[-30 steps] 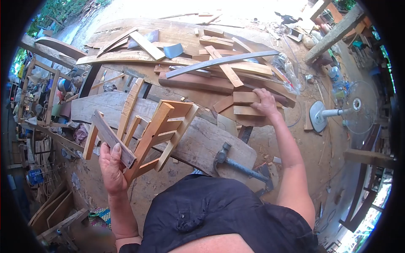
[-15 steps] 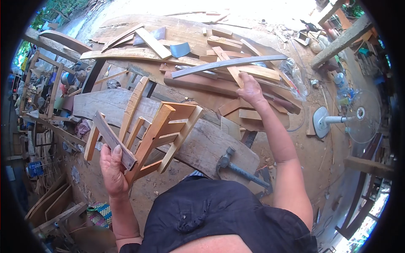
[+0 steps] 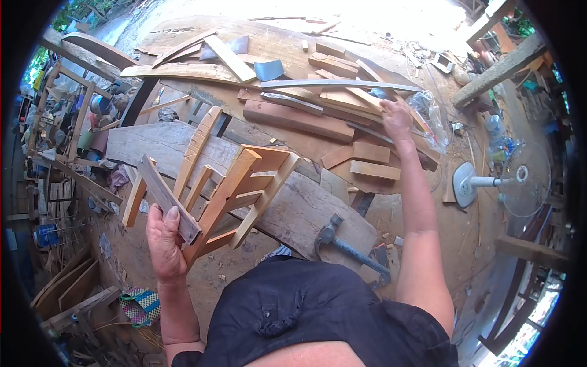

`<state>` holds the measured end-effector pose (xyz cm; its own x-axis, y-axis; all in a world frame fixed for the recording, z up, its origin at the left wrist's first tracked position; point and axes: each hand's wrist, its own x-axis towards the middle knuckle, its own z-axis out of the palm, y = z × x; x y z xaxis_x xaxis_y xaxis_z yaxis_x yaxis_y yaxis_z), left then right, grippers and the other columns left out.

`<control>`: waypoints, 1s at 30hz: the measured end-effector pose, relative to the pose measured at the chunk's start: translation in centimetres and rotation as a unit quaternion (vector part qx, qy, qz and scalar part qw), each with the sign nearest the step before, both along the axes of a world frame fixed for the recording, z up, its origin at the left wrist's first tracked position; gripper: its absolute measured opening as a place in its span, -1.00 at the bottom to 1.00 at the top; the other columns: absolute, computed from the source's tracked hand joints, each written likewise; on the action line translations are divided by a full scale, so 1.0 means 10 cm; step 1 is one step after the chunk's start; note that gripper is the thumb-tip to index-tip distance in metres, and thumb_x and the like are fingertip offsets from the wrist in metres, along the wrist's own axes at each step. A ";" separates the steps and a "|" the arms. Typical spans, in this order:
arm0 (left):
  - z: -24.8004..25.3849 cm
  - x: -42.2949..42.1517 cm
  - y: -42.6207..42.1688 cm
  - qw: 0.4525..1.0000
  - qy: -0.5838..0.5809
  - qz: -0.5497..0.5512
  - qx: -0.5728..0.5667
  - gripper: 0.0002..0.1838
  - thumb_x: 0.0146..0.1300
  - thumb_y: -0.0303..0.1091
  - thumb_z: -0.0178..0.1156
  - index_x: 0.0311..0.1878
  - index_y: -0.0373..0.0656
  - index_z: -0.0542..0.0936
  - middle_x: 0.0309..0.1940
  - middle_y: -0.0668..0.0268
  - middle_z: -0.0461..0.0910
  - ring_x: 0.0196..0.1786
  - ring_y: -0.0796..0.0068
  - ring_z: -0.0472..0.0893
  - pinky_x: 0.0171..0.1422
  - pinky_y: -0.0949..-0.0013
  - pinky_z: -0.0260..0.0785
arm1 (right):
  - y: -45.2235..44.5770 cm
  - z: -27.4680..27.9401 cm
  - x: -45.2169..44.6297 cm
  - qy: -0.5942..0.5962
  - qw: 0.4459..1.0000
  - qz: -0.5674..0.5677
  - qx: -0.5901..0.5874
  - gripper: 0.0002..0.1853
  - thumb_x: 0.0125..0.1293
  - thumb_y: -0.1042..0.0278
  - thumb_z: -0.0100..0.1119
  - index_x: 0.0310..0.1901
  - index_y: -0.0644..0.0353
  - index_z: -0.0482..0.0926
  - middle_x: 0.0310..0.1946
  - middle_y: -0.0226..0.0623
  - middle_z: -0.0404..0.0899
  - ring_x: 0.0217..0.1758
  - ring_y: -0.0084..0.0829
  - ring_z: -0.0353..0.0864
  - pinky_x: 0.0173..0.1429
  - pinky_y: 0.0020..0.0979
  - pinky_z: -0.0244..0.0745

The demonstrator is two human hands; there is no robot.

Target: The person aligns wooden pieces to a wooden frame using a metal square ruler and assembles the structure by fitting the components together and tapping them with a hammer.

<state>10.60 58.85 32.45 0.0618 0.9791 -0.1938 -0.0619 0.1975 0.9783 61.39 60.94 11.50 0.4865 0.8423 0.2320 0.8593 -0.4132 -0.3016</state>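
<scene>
My left hand (image 3: 166,241) is closed around a dark, narrow wooden strip (image 3: 165,196), thumb on top near its lower end. Right beside it, a small slatted wooden frame (image 3: 223,205) with curved and straight pieces stands tilted on the bench; whether my fingers also touch it is hidden. My right hand (image 3: 398,122) reaches far out over the wood pile, its fingers closed on the near end of a light wooden strip (image 3: 361,93). A long grey strip (image 3: 342,83) lies across that strip. Under them is a thick reddish-brown beam (image 3: 296,121).
A hammer (image 3: 342,244) lies on the worn plank bench (image 3: 287,208). Two short blocks (image 3: 373,170) rest below the pile. On the right stands a white fan (image 3: 520,174). A blue curved sheet (image 3: 269,70) and more boards lie at the back; a woven basket (image 3: 140,306) is lower left.
My right hand has moved right and slightly outward, swinging the light strip's near end to the right. The grey strip has shifted and turned. My left hand stays nearly still.
</scene>
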 end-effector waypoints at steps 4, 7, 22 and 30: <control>0.00 -0.01 0.01 1.000 0.005 -0.010 0.002 -0.83 0.38 -0.34 0.06 -0.07 -0.19 0.38 -0.43 0.36 0.52 -0.40 0.67 0.52 -0.28 0.61 0.39 | -0.08 -0.06 0.03 0.004 0.997 -0.077 -0.031 -0.69 0.14 0.28 0.19 -0.04 -0.15 0.62 -0.02 -0.21 0.47 0.13 -0.10 0.41 0.20 -0.03 0.33; -0.04 -0.06 0.01 1.000 0.011 -0.020 0.006 -0.78 0.37 -0.33 0.08 -0.02 -0.21 0.38 -0.44 0.38 0.51 -0.41 0.66 0.51 -0.30 0.59 0.38 | -0.05 -0.04 -0.11 -0.093 0.994 -0.040 -0.028 -0.48 0.00 0.25 0.34 0.09 -0.13 0.50 0.16 -0.14 0.26 0.26 -0.02 0.23 0.23 0.03 0.27; 0.07 0.06 -0.05 0.999 0.003 -0.031 0.009 -0.71 0.33 -0.38 0.14 0.01 -0.26 0.33 -0.23 0.39 0.48 -0.23 0.73 0.47 -0.11 0.61 0.36 | 0.90 0.10 -0.39 0.082 0.975 0.124 -0.168 -0.59 -0.02 0.17 0.25 -0.06 -0.01 0.61 -0.01 -0.19 0.49 0.17 -0.13 0.43 0.22 -0.04 0.31; 0.04 0.07 -0.09 1.000 0.017 -0.016 -0.003 -0.68 0.32 -0.40 0.11 0.04 -0.29 0.29 -0.31 0.31 0.49 -0.34 0.65 0.51 -0.22 0.59 0.40 | 1.25 0.21 -0.12 0.154 0.964 0.138 -0.166 -0.67 -0.01 0.22 0.21 -0.17 0.10 0.66 -0.15 -0.11 0.60 0.02 -0.11 0.56 0.14 -0.18 0.45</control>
<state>11.26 57.92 32.85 0.0868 0.9757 -0.2012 -0.0221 0.2038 0.9788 60.14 73.49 13.59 0.2354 0.9526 -0.1924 0.8412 -0.2989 -0.4506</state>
